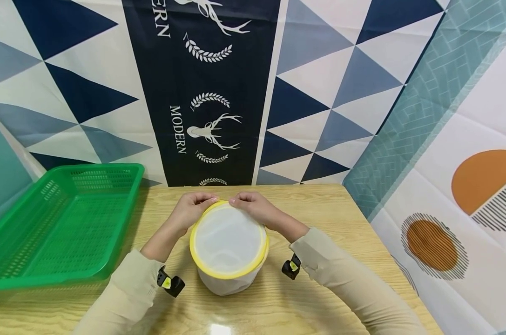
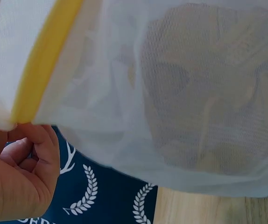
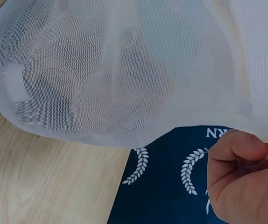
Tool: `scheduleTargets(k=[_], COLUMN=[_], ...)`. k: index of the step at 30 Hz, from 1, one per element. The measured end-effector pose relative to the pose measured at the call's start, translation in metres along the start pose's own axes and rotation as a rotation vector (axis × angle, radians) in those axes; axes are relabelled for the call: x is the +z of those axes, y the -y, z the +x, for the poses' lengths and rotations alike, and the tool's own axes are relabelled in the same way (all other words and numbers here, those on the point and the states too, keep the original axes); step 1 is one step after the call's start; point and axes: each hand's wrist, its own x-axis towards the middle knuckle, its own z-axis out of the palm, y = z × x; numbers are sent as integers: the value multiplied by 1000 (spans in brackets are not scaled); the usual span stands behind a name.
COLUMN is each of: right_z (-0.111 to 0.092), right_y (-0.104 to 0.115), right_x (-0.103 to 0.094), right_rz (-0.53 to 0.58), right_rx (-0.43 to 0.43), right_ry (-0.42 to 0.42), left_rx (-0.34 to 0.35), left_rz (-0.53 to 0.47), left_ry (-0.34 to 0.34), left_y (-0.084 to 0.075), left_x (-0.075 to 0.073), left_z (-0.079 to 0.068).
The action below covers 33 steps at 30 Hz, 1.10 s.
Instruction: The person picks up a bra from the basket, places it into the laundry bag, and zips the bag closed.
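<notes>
A round white mesh laundry bag (image 1: 229, 239) with a yellow rim (image 1: 192, 251) stands on the wooden table, its pale top facing up. Both hands are at the far edge of this rim, a short gap apart. My left hand (image 1: 190, 209) pinches the rim left of the middle, its fingers curled beneath the yellow band (image 2: 45, 60) in the left wrist view. On the other side my right hand (image 1: 254, 207) pinches the edge between thumb and fingers. Through the mesh (image 3: 87, 79) in the right wrist view, blurred darker shapes show; what they are I cannot tell.
A large green plastic basket (image 1: 137, 204) sits on the left of the wooden table (image 1: 320, 209). Behind the table hangs a patterned cloth (image 1: 211, 116) with triangles and deer heads. Another patterned cloth (image 1: 441, 186) borders the right side.
</notes>
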Motion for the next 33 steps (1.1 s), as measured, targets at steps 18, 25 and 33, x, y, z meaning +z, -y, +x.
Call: scheduleTargets(k=[18,25,33], right_z=[22,24,25], right_y=[-28,-25,-23], right_x=[-5,-4,-2], right_rz=[-55,-94,-117], right_rx=[-10,1,14], right_ry=[-35,-48,-55], left_rx=[-1,-11,-8], left_rz=[-3,17,12], left_ry=[-2,-11,-15], left_y=[1,1,1], left_x=[0,1,2], left_z=[-2,-2,-3])
